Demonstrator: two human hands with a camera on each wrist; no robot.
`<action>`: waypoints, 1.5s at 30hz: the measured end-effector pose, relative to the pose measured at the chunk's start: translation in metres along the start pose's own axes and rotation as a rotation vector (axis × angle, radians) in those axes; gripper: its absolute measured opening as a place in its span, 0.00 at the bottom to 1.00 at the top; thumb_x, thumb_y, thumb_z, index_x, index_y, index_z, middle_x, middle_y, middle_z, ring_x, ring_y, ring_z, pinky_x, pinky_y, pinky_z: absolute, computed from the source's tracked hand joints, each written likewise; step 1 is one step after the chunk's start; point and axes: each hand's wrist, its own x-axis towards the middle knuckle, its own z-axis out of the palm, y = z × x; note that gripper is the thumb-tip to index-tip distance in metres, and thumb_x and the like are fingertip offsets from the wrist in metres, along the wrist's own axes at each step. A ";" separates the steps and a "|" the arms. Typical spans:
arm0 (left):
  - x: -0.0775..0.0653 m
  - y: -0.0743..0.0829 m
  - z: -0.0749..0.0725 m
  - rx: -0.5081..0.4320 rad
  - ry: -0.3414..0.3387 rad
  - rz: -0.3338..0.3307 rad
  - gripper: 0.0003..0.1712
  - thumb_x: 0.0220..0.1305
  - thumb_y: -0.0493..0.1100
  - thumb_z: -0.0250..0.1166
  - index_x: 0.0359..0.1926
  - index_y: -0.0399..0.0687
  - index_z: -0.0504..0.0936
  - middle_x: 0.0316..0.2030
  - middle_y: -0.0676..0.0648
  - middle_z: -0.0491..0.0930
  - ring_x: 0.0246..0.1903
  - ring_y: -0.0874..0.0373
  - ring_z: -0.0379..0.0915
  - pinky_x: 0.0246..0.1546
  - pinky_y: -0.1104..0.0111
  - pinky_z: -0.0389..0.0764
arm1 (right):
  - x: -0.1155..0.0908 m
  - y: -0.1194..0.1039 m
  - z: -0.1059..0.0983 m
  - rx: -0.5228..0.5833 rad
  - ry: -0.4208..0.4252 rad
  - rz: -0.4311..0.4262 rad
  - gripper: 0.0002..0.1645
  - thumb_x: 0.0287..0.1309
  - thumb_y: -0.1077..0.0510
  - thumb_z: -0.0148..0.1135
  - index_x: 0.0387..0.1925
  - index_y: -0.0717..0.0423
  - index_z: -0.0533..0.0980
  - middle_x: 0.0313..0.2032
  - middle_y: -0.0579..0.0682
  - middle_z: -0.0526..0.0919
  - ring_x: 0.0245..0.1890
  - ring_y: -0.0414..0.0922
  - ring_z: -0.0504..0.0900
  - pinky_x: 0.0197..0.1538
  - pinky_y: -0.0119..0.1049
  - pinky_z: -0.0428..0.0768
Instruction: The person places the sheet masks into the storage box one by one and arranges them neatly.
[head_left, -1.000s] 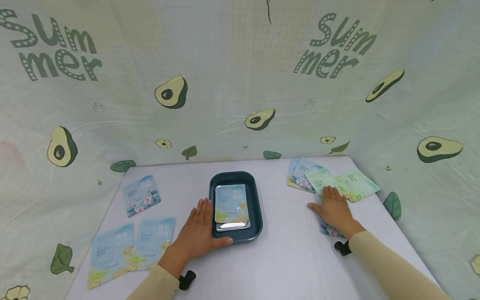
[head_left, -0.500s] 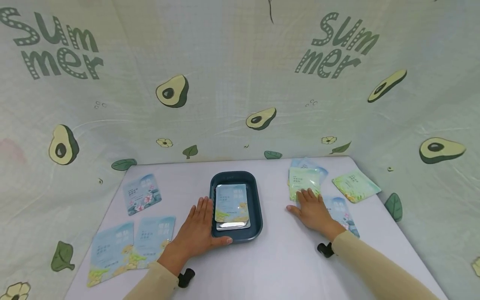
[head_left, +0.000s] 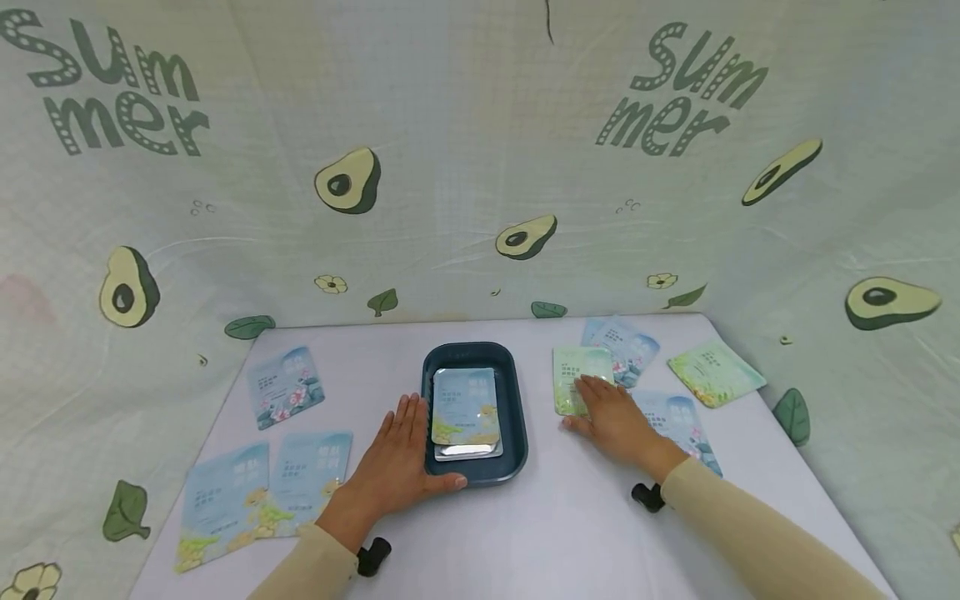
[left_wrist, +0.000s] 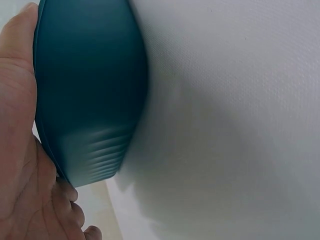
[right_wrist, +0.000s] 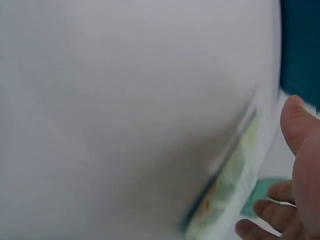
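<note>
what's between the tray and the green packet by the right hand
Only bare white table lies between the tray and the green packet by the right hand; the head view shows it.

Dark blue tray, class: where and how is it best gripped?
Likely the long right rim of the tray, from the right: its walls stand up from the table, raising that rim for pinching, while the left hand lines the opposite side.

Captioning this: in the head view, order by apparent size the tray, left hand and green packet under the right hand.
1. Tray
2. Left hand
3. Green packet, partly covered by the right hand
</note>
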 end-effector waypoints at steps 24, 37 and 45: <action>0.001 0.007 -0.002 -0.011 -0.017 0.004 0.79 0.55 0.85 0.63 0.84 0.35 0.42 0.84 0.35 0.41 0.85 0.41 0.33 0.82 0.44 0.47 | 0.059 0.082 -0.029 -0.011 -0.091 0.128 0.67 0.46 0.26 0.80 0.75 0.62 0.63 0.76 0.69 0.59 0.74 0.75 0.56 0.69 0.79 0.60; -0.003 0.005 -0.002 -0.034 0.000 -0.004 0.78 0.56 0.83 0.65 0.84 0.33 0.43 0.84 0.34 0.43 0.84 0.39 0.33 0.82 0.44 0.48 | 0.049 0.053 -0.023 0.004 0.182 0.029 0.53 0.53 0.50 0.84 0.67 0.66 0.60 0.67 0.69 0.64 0.68 0.71 0.62 0.68 0.70 0.66; -0.002 0.003 -0.002 -0.029 0.004 -0.008 0.78 0.56 0.83 0.65 0.84 0.34 0.42 0.84 0.34 0.41 0.85 0.40 0.33 0.82 0.44 0.47 | 0.040 0.036 -0.018 0.113 0.220 0.038 0.44 0.64 0.58 0.75 0.70 0.63 0.58 0.64 0.72 0.67 0.55 0.69 0.76 0.59 0.65 0.78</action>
